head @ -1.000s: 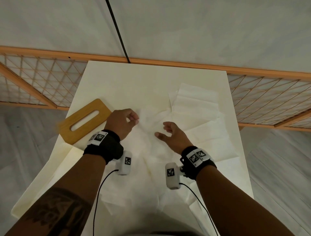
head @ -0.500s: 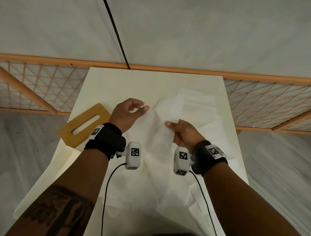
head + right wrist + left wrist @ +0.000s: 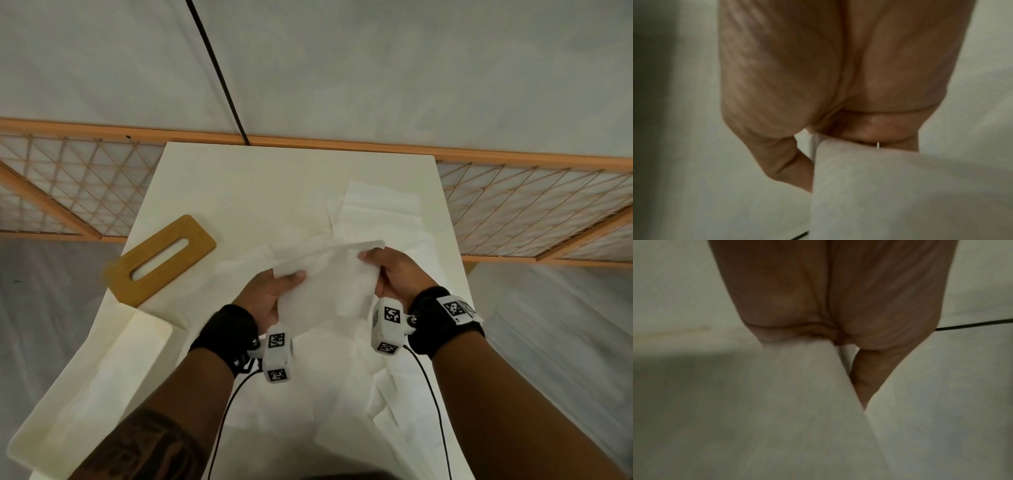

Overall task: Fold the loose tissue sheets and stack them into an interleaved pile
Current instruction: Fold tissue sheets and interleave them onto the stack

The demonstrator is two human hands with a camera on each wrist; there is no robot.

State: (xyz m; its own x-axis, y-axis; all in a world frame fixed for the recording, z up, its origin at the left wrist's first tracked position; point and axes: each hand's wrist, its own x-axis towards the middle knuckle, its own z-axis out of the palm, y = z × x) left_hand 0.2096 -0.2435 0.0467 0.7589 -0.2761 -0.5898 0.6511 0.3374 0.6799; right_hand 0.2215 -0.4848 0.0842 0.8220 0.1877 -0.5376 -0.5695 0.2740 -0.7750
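While both hands hold one sheet up: mid-fold, judged as early in the task, no neat interleaved pile visible yet.
held sheet: tissue sheet [image 3: 325, 284] lifted off the worktop [image 3: 239, 192], spread between the two hands, top edge roughly level, lower part hanging toward the person.
why held so: likely to square up the corners before doubling it over; holding it in the air keeps it from dragging the loose ones below.
left hand [image 3: 270, 294]: grip closed on the sheet's left top corner, thumb on the near face, fingers behind; palm faces the person.
left wrist view: thumb [image 3: 865, 378] pressed against paper, tissue folds on both sides of it; blurry, fingertips not clear.
right hand [image 3: 394, 274]: grip closed on the right top corner, fingers curled over the edge, narrow pinch.
right wrist view: tissue runs into the crook between thumb [image 3: 785, 162] and fingers; confirms paper is held, exact finger contact blurred.
loose sheets [image 3: 376, 219]: scattered flat on the right and centre of the worktop, overlapping, more [image 3: 394, 404] near the person; some look creased, cannot tell which are already folded.
wooden lid [image 3: 161, 258]: slotted board, lies on the left edge of the worktop, well apart from the hands, untouched.
box [image 3: 102, 370]: pale open tray-like thing below the lid at the left corner, contents unclear.
next, a judgement: bring edges together, crease, lay on the pile spot.
risk: thin paper, may tear or skew if pulled tight.
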